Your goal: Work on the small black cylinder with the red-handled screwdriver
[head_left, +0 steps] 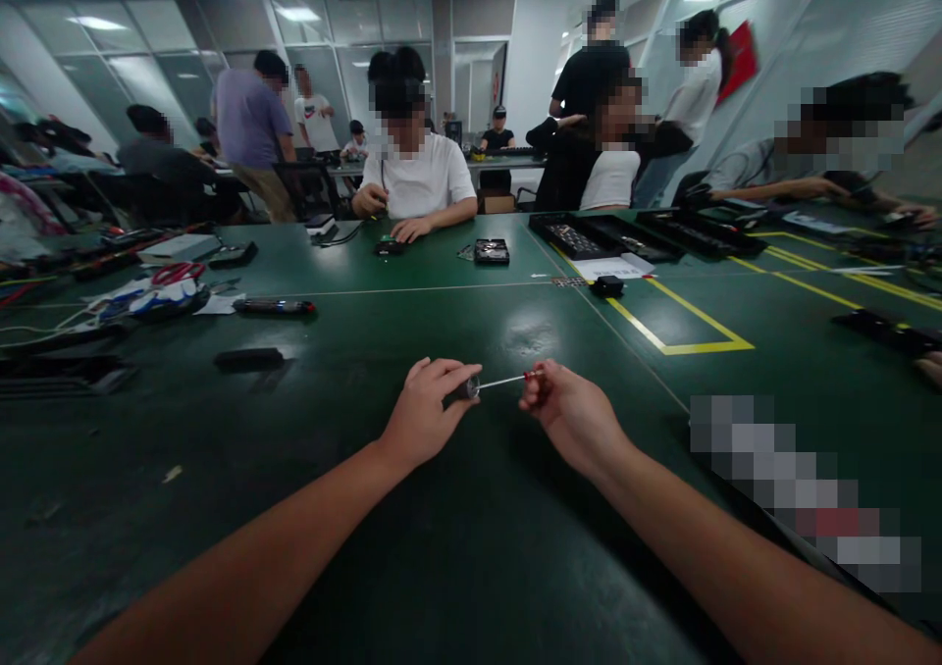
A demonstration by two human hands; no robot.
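Note:
My left hand point(429, 412) grips the dark handle end of a small screwdriver point(495, 383) just above the green table point(456, 547). A thin metal shaft runs rightward from that handle. My right hand point(570, 412) pinches the far end of the shaft, where a bit of red shows between the fingers. The two hands are about a hand's width apart, in the middle of the table in front of me.
A black bar point(248, 358) and a dark pen-like tool point(274, 306) lie to the left, red scissors point(177, 273) beyond. Black trays point(610, 236) and yellow tape lines point(684, 336) are at right. A person in a white shirt point(419, 179) sits opposite; others work around.

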